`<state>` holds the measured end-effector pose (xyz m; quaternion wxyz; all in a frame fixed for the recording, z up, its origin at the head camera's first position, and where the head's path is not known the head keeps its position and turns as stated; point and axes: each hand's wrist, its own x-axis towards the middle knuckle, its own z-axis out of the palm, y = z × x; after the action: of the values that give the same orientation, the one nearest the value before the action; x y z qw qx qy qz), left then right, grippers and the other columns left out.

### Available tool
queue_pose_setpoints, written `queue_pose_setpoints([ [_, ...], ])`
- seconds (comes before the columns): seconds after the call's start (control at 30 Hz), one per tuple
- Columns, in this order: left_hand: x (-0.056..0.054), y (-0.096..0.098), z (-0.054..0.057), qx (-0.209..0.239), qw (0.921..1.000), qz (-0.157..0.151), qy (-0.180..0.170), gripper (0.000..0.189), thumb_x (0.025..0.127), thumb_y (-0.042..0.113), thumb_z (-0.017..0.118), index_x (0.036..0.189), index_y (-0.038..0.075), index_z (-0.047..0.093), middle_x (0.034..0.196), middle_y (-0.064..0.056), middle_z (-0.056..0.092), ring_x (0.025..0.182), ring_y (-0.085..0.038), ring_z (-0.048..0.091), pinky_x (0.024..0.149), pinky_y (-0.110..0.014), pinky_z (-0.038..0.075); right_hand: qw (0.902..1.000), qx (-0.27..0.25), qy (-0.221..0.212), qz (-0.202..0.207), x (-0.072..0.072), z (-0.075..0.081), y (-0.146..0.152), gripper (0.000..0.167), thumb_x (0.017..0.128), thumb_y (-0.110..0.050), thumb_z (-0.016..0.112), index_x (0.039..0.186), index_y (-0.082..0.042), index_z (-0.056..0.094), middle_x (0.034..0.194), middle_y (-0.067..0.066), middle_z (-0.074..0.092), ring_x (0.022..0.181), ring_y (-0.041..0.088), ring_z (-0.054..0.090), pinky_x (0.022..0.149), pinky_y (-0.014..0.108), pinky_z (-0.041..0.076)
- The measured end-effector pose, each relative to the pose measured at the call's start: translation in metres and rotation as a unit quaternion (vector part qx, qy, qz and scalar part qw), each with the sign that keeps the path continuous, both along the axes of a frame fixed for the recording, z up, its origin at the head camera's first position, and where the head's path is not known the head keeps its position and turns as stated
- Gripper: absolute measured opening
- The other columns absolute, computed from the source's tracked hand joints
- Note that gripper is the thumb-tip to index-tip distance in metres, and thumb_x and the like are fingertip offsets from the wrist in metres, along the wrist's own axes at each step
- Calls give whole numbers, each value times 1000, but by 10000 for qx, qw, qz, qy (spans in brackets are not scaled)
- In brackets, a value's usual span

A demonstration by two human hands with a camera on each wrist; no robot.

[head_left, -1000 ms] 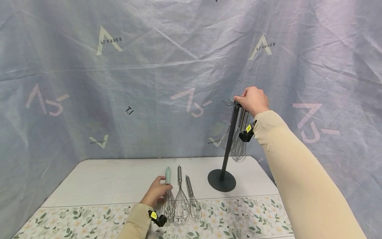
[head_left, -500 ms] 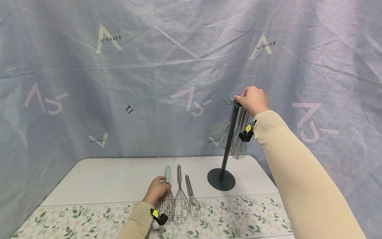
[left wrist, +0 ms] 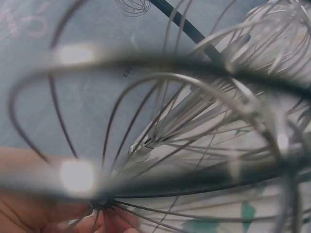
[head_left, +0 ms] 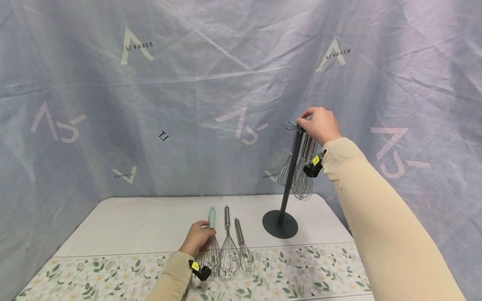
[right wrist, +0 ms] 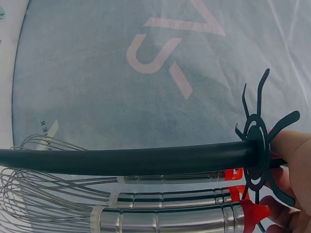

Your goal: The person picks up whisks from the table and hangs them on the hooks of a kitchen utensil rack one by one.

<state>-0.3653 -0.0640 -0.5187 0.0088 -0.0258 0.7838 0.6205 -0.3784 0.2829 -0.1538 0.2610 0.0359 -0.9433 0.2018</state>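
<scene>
My left hand pinches a whisk with a mint-green handle at its neck, where handle and wires meet. In the left wrist view its blurred wire loops cross the frame, with the hand at their base. Two steel-handled whisks, a longer one and a shorter one, lie just right of it. My right hand grips the top of a dark hook stand, thumb and finger at the centre of its hook ring. Whisks with steel handles and red ends hang below the ring.
The stand's round base rests on the white back part of the table. Leaf-and-flower print covers the front strip. A grey-blue printed cloth hangs behind and at both sides.
Both hands keep their places, on the mint-handled whisk and the stand's top. The hanging whisks shift slightly, and the head view tilts a little.
</scene>
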Motion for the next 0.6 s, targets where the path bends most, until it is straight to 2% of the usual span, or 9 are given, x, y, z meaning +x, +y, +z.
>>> queue_pose_setpoints([
  [0.17,0,-4,4,45,10000,10,4,58,96,11,65,146,-6,43,101,-17,66,62,-20,57,52,-35,51,9992,-231,-85,304,1,-1,2,37,103,-36,57,127,-10,68,129,19,63,107,37,61,85,53,50],
  [0.3,-4,-9,7,-12,9999,101,53,57,95,11,66,146,-5,44,102,-17,64,67,-20,59,54,-34,51,9968,-461,-274,593,2,-2,4,38,105,-34,55,134,-11,66,134,17,62,118,36,58,93,53,48],
  [0.47,-6,-14,12,-35,9999,121,82,57,95,9,65,146,-6,43,95,-17,63,64,-19,56,52,-32,49,9913,-706,-669,891,1,1,8,42,107,-36,49,141,-16,61,141,15,57,120,33,55,87,50,48],
  [0.6,-5,-17,16,-120,9998,109,123,57,95,8,64,146,-6,42,91,-15,63,62,-19,56,49,-31,50,9827,-1084,-982,1132,-2,2,12,42,108,-30,44,147,-17,56,143,14,56,118,30,53,80,45,45],
])
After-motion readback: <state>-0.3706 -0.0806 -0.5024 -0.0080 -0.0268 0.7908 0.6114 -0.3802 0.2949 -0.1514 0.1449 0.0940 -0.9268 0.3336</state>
